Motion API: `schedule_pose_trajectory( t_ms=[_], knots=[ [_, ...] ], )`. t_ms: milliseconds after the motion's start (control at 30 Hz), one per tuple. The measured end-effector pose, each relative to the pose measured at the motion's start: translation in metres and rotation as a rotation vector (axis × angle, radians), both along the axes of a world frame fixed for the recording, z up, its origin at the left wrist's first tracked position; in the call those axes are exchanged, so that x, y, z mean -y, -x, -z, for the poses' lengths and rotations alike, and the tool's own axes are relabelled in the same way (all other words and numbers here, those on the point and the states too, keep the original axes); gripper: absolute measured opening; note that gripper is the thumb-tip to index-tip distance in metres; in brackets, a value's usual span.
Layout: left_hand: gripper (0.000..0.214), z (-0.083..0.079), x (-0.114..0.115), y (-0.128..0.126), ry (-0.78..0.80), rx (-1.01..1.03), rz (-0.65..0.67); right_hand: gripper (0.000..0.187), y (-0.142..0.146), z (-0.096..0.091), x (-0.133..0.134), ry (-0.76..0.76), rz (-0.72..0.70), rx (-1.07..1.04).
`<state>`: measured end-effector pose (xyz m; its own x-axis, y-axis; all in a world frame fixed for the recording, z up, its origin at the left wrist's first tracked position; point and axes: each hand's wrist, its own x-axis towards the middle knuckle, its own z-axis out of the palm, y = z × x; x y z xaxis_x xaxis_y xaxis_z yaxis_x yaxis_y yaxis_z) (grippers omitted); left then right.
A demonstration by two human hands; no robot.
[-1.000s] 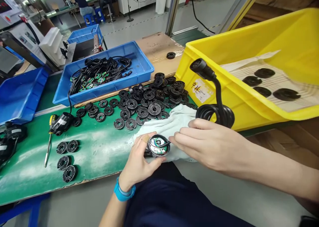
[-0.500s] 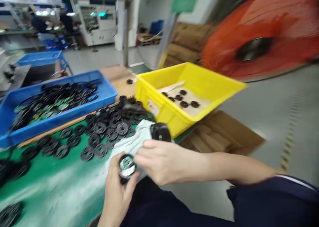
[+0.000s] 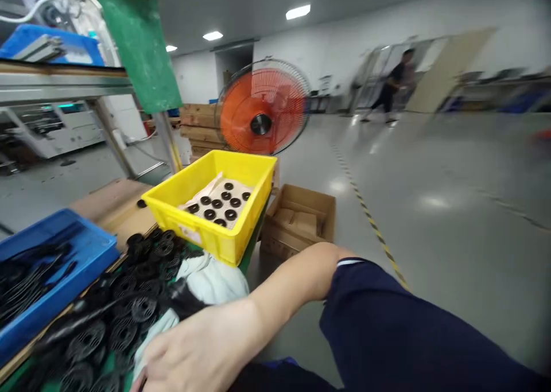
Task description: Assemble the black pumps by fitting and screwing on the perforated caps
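Observation:
My right hand (image 3: 198, 352) lies blurred at the bottom edge, over a pile of black vented plastic discs (image 3: 123, 329), with its fingers cut off by the frame. A black cable (image 3: 103, 314) runs across the pile just beyond the hand, and a crumpled white cloth (image 3: 210, 280) sits next to my wrist. I cannot tell whether the hand holds anything. My left hand is out of view, and so is the round housing with the green circuit board. A yellow plastic bin (image 3: 202, 237) holds several black discs (image 3: 219, 205) on a pale sheet.
A blue tray (image 3: 86, 231) of black cables stands at the left, by a cardboard surface (image 3: 112, 208). An open cardboard box (image 3: 297, 220) sits on the floor behind the bin, beside an orange fan (image 3: 262, 108). A person (image 3: 390, 88) walks far off.
The view has swung up and right, away from the table. My left hand and the round housing have left the frame. My right hand now lies low over the discs.

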<state>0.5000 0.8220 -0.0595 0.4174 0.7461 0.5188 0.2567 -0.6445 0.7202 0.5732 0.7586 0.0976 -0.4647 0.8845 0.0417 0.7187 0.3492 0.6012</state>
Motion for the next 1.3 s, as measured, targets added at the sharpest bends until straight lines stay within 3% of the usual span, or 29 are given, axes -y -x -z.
schedule_pose_trajectory(
  t_ms=[100, 200, 267, 333, 533, 800, 1300],
  knots=[
    [0.049, 0.008, 0.019, 0.073, -0.005, 0.033, -0.053, 0.014, 0.0, 0.007, 0.012, 0.02, -0.152, -0.163],
    [0.058, 0.007, 0.041, 0.11, 0.02, -0.025, -0.123, 0.023, -0.009, 0.023, 0.006, 0.064, -0.417, -0.29],
    [0.064, 0.005, 0.045, 0.112, 0.047, -0.04, -0.126, 0.028, -0.014, 0.034, -0.004, 0.054, -0.581, -0.353],
    [0.068, 0.004, 0.043, 0.108, 0.058, -0.024, -0.118, 0.032, -0.016, 0.042, -0.011, 0.007, -0.627, -0.404],
    [0.065, 0.001, 0.045, 0.098, -0.033, 0.038, -0.148, 0.046, -0.019, 0.042, -0.01, 0.026, -0.547, -0.386],
    [0.061, 0.005, 0.049, 0.09, -0.105, 0.091, -0.237, 0.042, -0.024, 0.047, -0.011, 0.007, -0.537, -0.3],
    [0.063, 0.009, 0.043, 0.093, -0.131, 0.136, -0.216, 0.045, -0.02, 0.044, -0.01, 0.037, -0.53, -0.251]
  ],
)
